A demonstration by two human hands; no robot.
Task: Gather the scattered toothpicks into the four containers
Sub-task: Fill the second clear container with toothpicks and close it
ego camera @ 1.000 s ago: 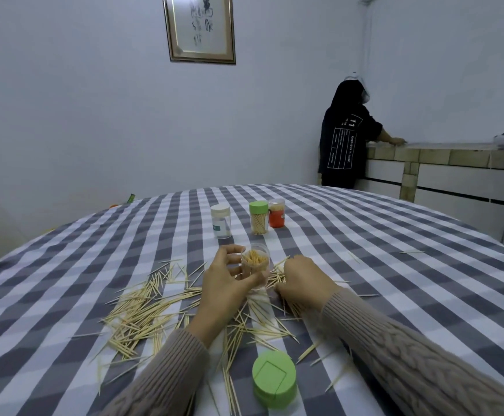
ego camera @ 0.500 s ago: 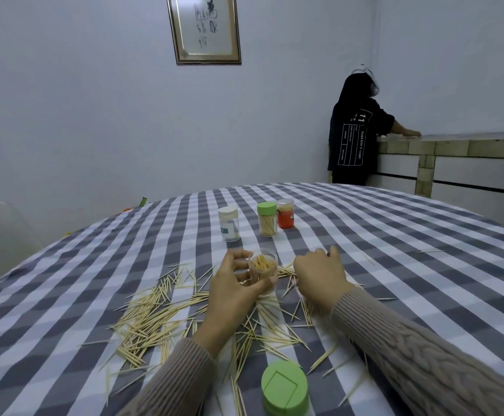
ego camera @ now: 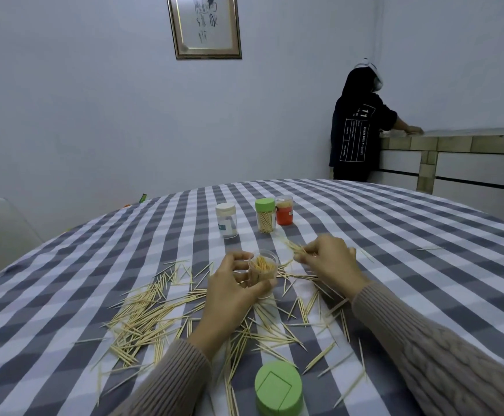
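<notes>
Checked grey-and-white cloth is covering the round tabletop (ego camera: 394, 235), and it is carrying most of the work yet to be done. Three capped containers are standing together at the far middle: a white-lidded one (ego camera: 226, 220), a green-lidded one (ego camera: 265, 215) showing toothpicks inside, and an orange one (ego camera: 284, 210); how full the white and orange ones are cannot be told. The left hand (ego camera: 232, 289) is curling round the open clear container (ego camera: 263, 270), which is looking fairly full of upright sticks. The right hand (ego camera: 325, 259) is pinching a small bundle of toothpicks (ego camera: 294, 249) just beside that container's mouth, seemingly about to feed them in. Many scattered toothpicks (ego camera: 148, 310) are lying on the cloth to the left and around both wrists, so the gathering is looking roughly midway. A loose green lid (ego camera: 278, 388) is waiting near the front edge.
</notes>
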